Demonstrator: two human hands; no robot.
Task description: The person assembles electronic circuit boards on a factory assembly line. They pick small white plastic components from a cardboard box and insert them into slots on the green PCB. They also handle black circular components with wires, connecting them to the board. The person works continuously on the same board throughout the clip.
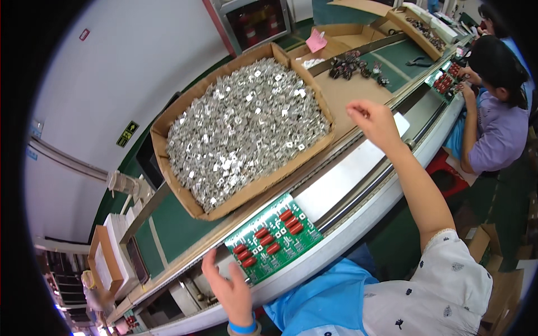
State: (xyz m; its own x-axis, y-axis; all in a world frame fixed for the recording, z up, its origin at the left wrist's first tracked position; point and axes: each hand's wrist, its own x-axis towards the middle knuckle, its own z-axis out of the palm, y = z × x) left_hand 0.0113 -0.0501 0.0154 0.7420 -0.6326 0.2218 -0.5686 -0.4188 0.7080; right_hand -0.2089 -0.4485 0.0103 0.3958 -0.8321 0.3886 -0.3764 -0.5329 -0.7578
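Observation:
A green circuit board with several red capacitors in rows lies across the rails of the line in front of me. By its left end is my left hand, fingers and thumb apart, holding nothing; whether a fingertip touches the board's edge I cannot tell. My right hand is raised over the rails, right of a big cardboard box heaped with small silvery metal parts. Its fingers are curled with the tips pinched together. Anything between them is too small or hidden to make out.
Dark components lie on a cardboard sheet beyond my right hand. Farther right a co-worker handles another board, with pliers near it. A cardboard tray stands at the far left.

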